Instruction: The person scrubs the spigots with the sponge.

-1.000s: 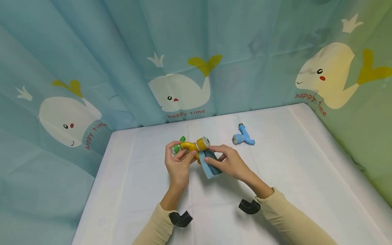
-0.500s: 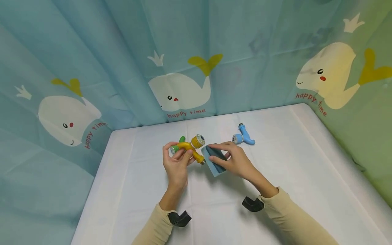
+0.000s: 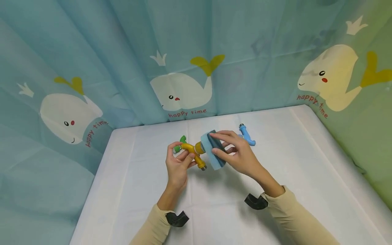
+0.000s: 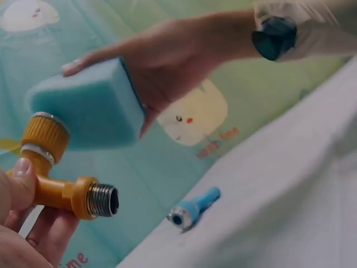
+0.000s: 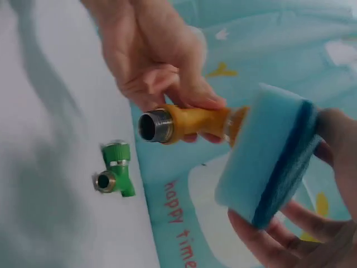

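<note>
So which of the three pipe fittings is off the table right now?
The yellow fitting: the left hand holds it up while the right hand presses the blue sponge to its end. The green fitting and blue fitting lie on the table.

Above the desk (image 3: 214,211), the sponge (image 3: 213,150) is pressing against the right end of the held tap (image 3: 193,151); two other taps are lying behind it, one (image 3: 180,142) at left, one (image 3: 246,134) at right.

Three plastic tap fittings with metal threaded ends are in view: one yellow-orange (image 3: 194,151), one green (image 5: 114,175) and one light blue (image 3: 247,135). There is one light blue rectangular sponge with a dark scouring layer (image 3: 213,150). Two hands show.
</note>
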`<act>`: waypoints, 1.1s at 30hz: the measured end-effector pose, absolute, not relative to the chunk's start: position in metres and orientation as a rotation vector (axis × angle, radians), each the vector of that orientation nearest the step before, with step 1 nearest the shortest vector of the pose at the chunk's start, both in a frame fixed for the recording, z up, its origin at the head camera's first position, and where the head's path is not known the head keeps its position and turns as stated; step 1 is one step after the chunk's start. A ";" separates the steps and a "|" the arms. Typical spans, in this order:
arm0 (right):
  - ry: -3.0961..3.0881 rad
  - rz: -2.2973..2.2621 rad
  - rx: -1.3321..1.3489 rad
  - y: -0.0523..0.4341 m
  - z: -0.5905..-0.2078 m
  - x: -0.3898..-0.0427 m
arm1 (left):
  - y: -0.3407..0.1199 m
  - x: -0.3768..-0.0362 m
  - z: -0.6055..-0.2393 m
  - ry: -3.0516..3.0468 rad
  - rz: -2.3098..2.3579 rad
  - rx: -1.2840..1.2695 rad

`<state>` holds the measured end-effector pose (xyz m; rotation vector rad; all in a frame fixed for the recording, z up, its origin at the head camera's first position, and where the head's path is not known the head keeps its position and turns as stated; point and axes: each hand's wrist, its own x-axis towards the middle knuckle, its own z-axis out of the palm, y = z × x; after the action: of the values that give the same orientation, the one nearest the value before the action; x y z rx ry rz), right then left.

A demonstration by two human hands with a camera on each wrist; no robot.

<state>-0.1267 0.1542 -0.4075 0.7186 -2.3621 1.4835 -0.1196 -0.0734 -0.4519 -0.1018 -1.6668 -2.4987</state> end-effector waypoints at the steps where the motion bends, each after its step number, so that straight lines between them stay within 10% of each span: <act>1: -2.362 1.446 0.759 0.154 -0.405 -0.127 | -0.074 -0.119 -0.452 -1.680 -2.498 -0.107; 18: -2.360 1.490 0.839 0.158 -0.393 -0.127 | -0.083 -0.117 -0.448 -1.547 -2.764 -0.354; 33: -2.416 1.777 0.714 0.135 -0.412 -0.112 | -0.082 -0.116 -0.448 -1.571 -2.804 -0.061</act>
<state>-0.1125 0.1349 -0.4122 0.7137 -2.4156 1.7767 -0.1165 -0.0818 -0.4476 -0.0610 -1.5713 -2.8044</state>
